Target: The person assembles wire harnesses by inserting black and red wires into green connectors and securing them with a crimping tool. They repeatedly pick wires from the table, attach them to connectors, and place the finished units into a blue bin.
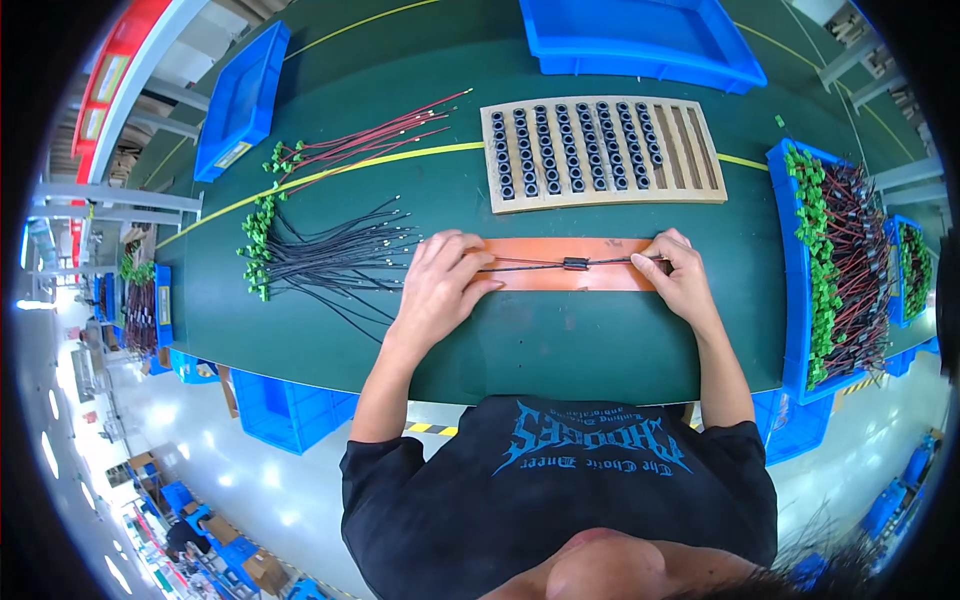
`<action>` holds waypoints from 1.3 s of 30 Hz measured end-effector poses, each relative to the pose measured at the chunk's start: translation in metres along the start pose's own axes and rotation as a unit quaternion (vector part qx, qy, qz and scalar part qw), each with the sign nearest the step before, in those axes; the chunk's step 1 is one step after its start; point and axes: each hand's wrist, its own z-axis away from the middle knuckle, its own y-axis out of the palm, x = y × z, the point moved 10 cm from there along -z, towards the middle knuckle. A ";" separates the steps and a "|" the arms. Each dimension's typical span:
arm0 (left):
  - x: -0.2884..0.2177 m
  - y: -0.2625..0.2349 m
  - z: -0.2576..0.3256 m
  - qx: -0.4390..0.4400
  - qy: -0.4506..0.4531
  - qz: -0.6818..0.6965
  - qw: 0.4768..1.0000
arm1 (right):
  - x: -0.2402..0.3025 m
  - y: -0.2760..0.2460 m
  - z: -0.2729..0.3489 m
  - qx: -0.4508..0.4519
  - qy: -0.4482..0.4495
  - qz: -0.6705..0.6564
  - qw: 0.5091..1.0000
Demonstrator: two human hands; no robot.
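Note:
Two dark wires run between my hands over an orange strip [540,282], passing through a small black ring-shaped core [576,264] near its middle. My left hand [438,285] is closed on the wires at the strip's left end, its fingertips bent down. At the right end my right hand [682,272] pinches the wires between thumb and fingers. Just left of my left hand lies a fan of black wires [335,250] with green connectors [258,245]. Beyond the strip is a wooden rack [605,202], its slots holding many black cores and a few slots bare at the right.
Red wires [375,135] with green connectors lie farther back on the green table [480,365]. A blue bin [790,260] full of wired assemblies stands at right. Blue trays [640,45] [240,100] sit at the far edge and back left. Metal frames border both sides.

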 end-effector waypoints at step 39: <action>0.000 0.068 -0.021 -0.014 -0.029 0.196 0.980 | 0.133 0.094 -0.056 0.242 -0.397 0.340 0.817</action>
